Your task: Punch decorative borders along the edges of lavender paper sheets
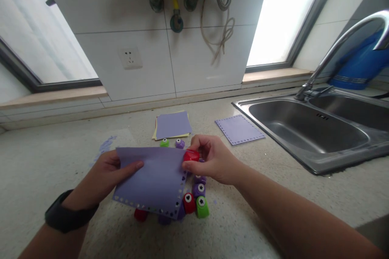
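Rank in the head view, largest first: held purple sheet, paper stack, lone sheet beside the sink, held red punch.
1. Held purple sheet
2. Paper stack and lone sheet: too alike to rank
3. Held red punch, partly hidden

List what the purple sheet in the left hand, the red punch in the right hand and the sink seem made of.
Purple sheet: matte paper or thin card, judging by its thin edges and punched holes.
Red punch: probably glossy plastic, given its strong colour and slight shine.
Sink: likely stainless steel with a satin finish, from its grey sheen.
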Demonstrator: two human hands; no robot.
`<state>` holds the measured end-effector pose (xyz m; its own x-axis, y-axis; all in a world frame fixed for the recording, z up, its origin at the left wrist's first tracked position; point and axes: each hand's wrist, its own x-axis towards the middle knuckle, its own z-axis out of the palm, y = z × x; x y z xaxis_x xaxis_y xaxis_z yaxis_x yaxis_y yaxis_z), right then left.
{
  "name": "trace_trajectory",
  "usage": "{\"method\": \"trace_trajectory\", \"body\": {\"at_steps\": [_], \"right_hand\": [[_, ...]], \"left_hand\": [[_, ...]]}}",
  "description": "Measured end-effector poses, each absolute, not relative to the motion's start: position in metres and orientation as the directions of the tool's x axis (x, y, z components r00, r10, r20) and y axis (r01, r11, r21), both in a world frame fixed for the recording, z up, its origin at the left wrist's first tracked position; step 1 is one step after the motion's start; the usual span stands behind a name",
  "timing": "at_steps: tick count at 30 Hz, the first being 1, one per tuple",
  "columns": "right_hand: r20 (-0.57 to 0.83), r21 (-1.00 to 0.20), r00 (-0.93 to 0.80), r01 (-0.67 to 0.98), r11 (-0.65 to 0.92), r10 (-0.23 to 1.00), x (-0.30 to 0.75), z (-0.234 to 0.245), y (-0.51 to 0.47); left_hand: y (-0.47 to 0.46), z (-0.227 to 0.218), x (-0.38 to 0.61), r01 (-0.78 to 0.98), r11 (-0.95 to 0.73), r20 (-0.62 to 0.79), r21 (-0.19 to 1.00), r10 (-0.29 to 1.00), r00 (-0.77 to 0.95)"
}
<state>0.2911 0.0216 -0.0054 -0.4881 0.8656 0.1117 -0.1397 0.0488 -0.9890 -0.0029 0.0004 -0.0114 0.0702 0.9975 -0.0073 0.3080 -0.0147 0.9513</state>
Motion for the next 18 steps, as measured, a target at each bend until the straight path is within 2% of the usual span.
{"method": "trace_trajectory", "body": {"at_steps": [6,9,11,13,14,16,18], "right_hand": [[0.051,-0.998,-0.500,-0.066,0.020,0.865,0.297,-0.007,0.032],[0.063,-0.992,-0.468,-0.123,0.006,0.881,0.299,-0.007,0.038],[0.087,-0.978,-0.411,-0.208,0.000,0.907,0.300,-0.008,0.043],[0.100,-0.975,-0.345,-0.223,0.021,0.933,0.303,-0.010,0.049],[0.107,-0.984,-0.314,-0.166,0.057,0.943,0.304,-0.012,0.051],[0.134,-0.982,-0.262,0.090,0.163,0.956,0.308,-0.015,0.057],[0.165,-0.887,-0.239,0.389,0.250,0.957,0.311,-0.019,0.062]], "left_hand": [[0.001,-0.013,-0.004,0.275,0.021,-0.034,0.961,0.999,0.042],[0.000,-0.010,-0.001,0.246,0.029,-0.039,0.969,0.999,0.036],[0.000,-0.008,0.002,0.224,0.025,-0.033,0.974,0.999,0.034],[0.001,-0.006,0.003,0.207,0.016,-0.024,0.978,0.999,0.036],[0.001,-0.006,0.003,0.202,0.014,-0.022,0.979,0.999,0.038],[0.002,-0.006,0.003,0.195,0.015,-0.023,0.981,0.999,0.038],[0.003,-0.005,0.002,0.184,0.020,-0.027,0.983,0.999,0.039]]}}
